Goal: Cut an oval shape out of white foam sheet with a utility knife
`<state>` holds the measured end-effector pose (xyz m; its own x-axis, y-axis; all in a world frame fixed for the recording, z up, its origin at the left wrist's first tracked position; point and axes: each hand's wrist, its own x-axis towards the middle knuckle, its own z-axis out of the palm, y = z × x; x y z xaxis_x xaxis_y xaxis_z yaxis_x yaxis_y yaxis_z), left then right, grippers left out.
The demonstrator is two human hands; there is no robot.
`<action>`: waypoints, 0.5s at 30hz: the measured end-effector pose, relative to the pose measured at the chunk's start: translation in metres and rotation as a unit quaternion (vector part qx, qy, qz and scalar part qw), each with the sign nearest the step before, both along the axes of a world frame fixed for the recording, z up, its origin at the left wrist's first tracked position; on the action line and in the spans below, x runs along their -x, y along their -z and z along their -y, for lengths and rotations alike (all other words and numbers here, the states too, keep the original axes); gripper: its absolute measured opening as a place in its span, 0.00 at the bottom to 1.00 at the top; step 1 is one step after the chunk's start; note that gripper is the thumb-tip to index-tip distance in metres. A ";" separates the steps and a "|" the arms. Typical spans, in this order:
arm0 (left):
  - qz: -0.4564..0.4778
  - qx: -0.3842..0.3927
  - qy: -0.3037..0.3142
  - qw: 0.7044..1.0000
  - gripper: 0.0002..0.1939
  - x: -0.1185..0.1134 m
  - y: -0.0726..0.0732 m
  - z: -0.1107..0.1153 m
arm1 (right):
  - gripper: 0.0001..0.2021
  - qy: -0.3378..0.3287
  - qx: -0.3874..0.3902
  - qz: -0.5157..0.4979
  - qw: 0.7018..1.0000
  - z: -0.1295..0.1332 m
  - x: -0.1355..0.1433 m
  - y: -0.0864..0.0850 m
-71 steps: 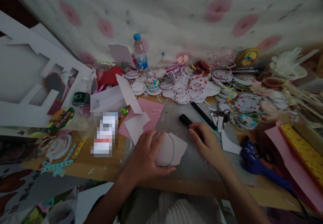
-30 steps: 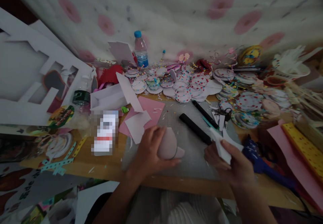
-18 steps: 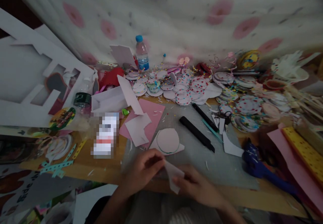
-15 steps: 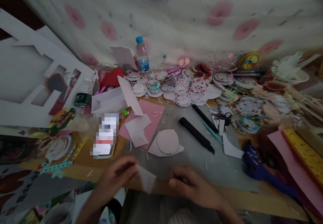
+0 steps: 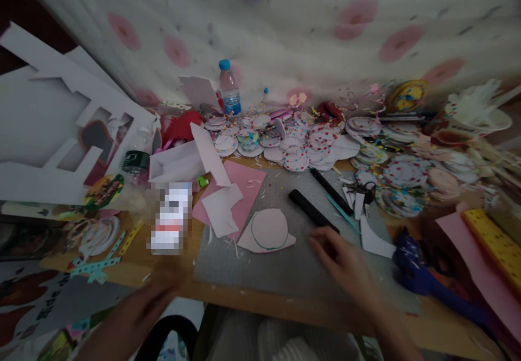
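Bare forearms, no sleeves, left hand [image 5: 163,290] blurred, right hand [image 5: 345,260]

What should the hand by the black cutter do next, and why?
Probably close the right hand on the black cutter: its fingertips are right at the cutter's near end, and the hand looks empty. The pink paper with the drawn circle lies uncut on the grey mat. The left hand is blurred at the table edge.

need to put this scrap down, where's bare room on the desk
Bare: the grey cutting mat between the pink circle-marked card and the near edge, left of the right hand. Crowded: dotted paper discs behind, blue glue gun right.
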<state>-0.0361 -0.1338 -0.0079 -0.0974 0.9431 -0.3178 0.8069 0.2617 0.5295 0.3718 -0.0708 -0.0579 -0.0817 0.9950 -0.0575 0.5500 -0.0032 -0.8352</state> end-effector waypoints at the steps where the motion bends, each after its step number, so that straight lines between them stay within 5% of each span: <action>1: 0.025 0.023 0.062 0.997 0.13 -0.023 0.001 -0.012 | 0.09 -0.013 -0.014 0.032 0.999 0.000 0.006 0.003; 4: 0.098 0.001 0.236 0.967 0.16 -0.102 0.004 -0.055 | 0.09 -0.026 -0.039 0.094 0.994 0.002 0.028 0.010; 8: 0.072 -0.093 0.295 0.948 0.32 -0.178 0.019 -0.110 | 0.05 -0.011 -0.038 0.083 0.996 0.005 0.041 0.016; 12: 0.058 -0.088 0.288 0.952 0.39 -0.195 0.027 -0.138 | 0.03 -0.004 -0.032 0.038 0.999 0.005 0.035 0.019; 15: 0.080 -0.072 0.271 0.957 0.19 -0.188 0.018 -0.141 | 0.05 0.006 -0.024 -0.014 1.000 0.003 0.030 0.018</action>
